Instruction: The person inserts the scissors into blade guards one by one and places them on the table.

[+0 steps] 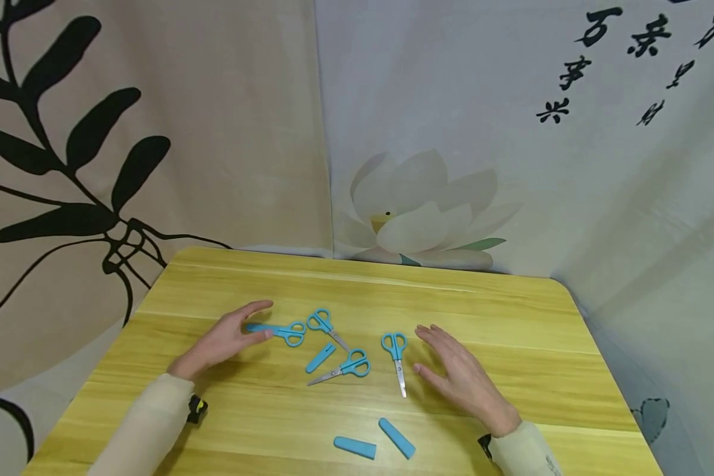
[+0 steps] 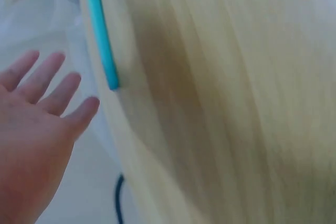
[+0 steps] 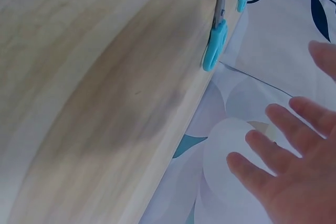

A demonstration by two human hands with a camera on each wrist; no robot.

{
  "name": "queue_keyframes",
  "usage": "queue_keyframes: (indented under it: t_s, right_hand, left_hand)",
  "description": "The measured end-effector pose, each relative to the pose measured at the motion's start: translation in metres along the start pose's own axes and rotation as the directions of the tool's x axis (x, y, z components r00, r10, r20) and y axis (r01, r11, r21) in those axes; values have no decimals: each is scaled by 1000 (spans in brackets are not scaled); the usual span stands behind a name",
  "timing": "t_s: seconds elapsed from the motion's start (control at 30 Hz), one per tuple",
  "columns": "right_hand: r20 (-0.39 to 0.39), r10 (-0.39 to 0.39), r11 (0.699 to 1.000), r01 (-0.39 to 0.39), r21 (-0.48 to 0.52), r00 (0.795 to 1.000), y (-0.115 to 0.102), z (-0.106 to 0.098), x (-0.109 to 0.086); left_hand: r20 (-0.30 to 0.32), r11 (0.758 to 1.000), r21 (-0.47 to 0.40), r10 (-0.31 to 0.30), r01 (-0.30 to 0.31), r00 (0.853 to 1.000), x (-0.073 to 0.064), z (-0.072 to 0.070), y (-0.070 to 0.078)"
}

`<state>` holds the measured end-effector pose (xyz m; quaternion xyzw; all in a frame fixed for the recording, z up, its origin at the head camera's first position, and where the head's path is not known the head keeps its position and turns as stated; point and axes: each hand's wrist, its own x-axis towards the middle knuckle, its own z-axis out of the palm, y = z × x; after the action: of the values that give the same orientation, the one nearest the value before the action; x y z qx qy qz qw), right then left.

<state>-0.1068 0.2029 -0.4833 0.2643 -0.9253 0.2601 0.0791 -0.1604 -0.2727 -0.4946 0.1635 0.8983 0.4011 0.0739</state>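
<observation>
My left hand [image 1: 229, 337] hovers over the left part of the table, fingers spread, beside a pair of blue scissors [image 1: 291, 334] whose blades sit in a blue sheath [image 2: 102, 35]. The thumb overlaps these scissors in the head view, while the left wrist view shows the hand apart from the sheath. Over on the right, my right hand [image 1: 461, 377] is held palm inward with its fingers extended and holds nothing. Closest to it lie bare-bladed scissors [image 1: 395, 354], blades pointing toward me. Two more uncovered scissors, one farther back [image 1: 320, 320] and one nearer [image 1: 356, 363], lie between the hands.
A loose blue sheath [image 1: 320, 358] lies among the middle scissors. Two others, a left one [image 1: 354, 447] and a right one [image 1: 397, 437], lie nearer the front of the wooden table [image 1: 262, 423]. Printed curtains [image 1: 250, 132] hang behind the table's back edge.
</observation>
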Motion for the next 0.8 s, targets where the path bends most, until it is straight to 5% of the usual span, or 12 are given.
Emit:
queue_keyframes:
  t_s: [0.33, 0.8]
  right_hand:
    - [72, -69, 997, 66, 36, 995, 2, 6, 15]
    - [299, -184, 981, 159, 107, 936, 12, 23, 40]
  left_hand:
    - [-99, 975, 177, 152, -132, 983, -16, 20, 44]
    - [-57, 935, 262, 264, -240, 963, -43, 56, 91]
